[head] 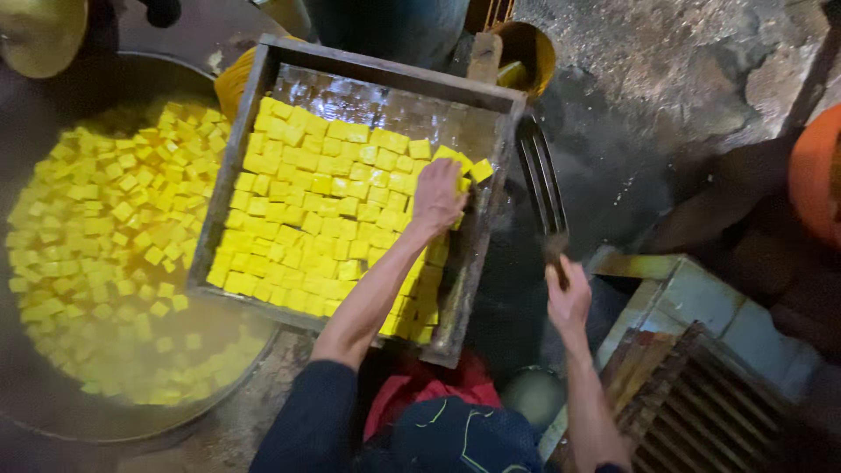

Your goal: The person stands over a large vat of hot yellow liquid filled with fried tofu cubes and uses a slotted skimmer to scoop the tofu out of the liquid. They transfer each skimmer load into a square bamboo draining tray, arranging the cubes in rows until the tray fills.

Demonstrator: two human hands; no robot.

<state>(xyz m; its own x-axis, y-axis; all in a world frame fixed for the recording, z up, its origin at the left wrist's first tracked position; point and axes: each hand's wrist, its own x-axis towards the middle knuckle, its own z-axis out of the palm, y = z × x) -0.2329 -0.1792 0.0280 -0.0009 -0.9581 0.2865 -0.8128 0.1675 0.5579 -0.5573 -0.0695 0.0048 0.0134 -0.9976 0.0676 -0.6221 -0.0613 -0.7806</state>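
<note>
- A shallow wooden tray [254,131] with a wet, shiny bottom is seen set over the rim of a large round vat [53,385]; its far strip is left bare.
- The tray is packed with rows of yellow cubes [298,228], laid flat and touching one another.
- The left hand [436,194] is laid palm down on the cubes at the tray's right side, fingers spread flat and closed on nothing; a few cubes by the fingertips are tilted against the right wall.
- The right hand [568,296] is closed around the handle of a metal slotted tool [540,180], which is held just outside the tray's right wall.
- The tool's long axis runs nearly away from the person, leaning slightly left, with the barred end pointed toward the tray's far right corner.
- In the vat on the left, loose yellow cubes are seen floating in cloudy yellow liquid.
- Beyond the tray's far corner a small yellow bucket [534,48] is placed.
- To the right, a pale box with a dark slatted grate [692,403] is found near the right forearm.
- The ground between them is dark and wet.
</note>
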